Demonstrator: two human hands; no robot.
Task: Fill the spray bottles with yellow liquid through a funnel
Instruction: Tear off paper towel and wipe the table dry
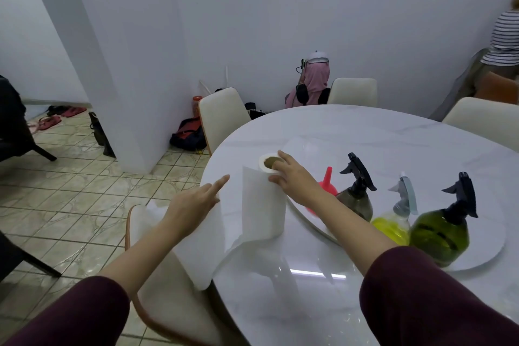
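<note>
Three bottles [439, 236] hold yellow-green liquid beside a red funnel [327, 182]. Right hand [292, 177] rests atop the roll [264, 205]; left hand [193, 202], fingers straight, seemingly presses its sheet.

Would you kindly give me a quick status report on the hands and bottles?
Right hand steadying paper towel roll; left hand pulling a sheet. Funnel idle, three spray bottles capped on tray. Nothing blocking.
</note>
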